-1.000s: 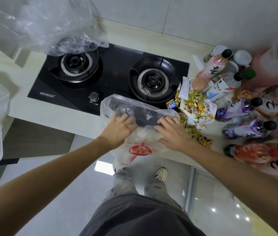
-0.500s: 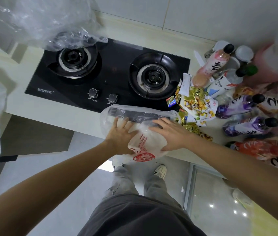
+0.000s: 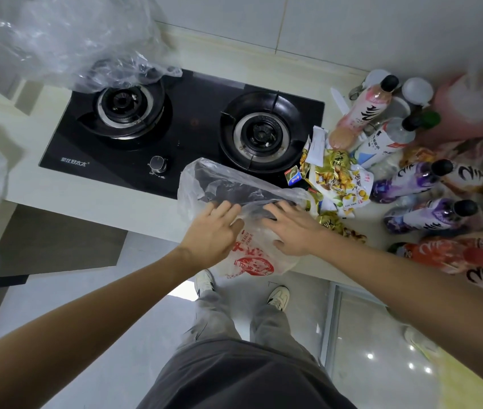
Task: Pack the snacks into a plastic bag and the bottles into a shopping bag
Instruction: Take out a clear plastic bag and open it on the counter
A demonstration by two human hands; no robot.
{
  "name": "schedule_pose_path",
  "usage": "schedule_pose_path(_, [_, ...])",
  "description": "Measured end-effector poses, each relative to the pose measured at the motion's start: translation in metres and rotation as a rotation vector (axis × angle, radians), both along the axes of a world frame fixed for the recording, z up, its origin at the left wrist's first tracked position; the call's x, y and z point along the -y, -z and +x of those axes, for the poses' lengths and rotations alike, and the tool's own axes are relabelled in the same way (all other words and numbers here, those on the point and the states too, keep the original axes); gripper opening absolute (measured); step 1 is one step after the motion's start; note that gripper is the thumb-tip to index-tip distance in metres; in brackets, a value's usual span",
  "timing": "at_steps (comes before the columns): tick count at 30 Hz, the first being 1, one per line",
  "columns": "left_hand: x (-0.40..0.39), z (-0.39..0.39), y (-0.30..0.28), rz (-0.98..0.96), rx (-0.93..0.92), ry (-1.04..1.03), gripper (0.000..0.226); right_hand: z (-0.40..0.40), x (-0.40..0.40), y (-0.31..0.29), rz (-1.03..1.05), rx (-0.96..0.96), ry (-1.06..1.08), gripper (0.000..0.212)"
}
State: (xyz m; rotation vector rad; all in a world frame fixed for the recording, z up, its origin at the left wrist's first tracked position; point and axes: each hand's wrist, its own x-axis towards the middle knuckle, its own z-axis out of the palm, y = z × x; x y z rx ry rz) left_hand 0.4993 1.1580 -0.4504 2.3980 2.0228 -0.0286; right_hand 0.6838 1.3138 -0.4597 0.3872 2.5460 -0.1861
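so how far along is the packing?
Nothing looks packed. In hand: the left hand and right hand work at the mouth of the plastic bag at the counter edge; whether either grips it is unclear. Left: the snack packets and the bottles lie loose on the counter.

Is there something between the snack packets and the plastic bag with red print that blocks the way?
Nothing visible does. The snack packets lie right beside the plastic bag, at its right edge. But the bag lies flat on the counter under the left hand and right hand; no open mouth shows.
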Motion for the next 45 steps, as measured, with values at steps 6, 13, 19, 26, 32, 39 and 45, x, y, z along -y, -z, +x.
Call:
schedule_pose_path(6, [-0.002,-0.033,0.001,-0.177,-0.031,-0.306,0.086,0.003,0.001,0.008,0.089,-0.126,0.073,0.062])
schedule_pose_path(13, [0.0,-0.036,0.016,-0.379,-0.164,-0.346,0.129,-0.003,-0.004,0.015,0.05,-0.133,0.077,0.093])
schedule_pose_path(19, [-0.004,-0.033,0.021,-0.38,-0.163,-0.27,0.132,0.001,-0.001,0.026,0.021,-0.014,0.083,0.122])
schedule_pose_path(26, [-0.011,-0.034,0.017,-0.403,-0.208,-0.287,0.129,0.001,-0.007,0.015,0.069,0.154,0.061,0.123])
schedule_pose_path(32, [-0.008,-0.036,0.019,-0.431,-0.199,-0.298,0.127,-0.013,0.024,-0.001,-0.034,-0.44,-0.021,0.026])
schedule_pose_path(39, [-0.007,-0.041,0.025,-0.421,-0.188,-0.295,0.123,-0.055,0.046,0.018,-0.21,-0.339,-0.122,0.034])
schedule_pose_path(45, [-0.005,-0.048,0.026,-0.46,-0.194,-0.306,0.132,-0.06,0.05,0.035,-0.053,-0.156,-0.118,0.076])
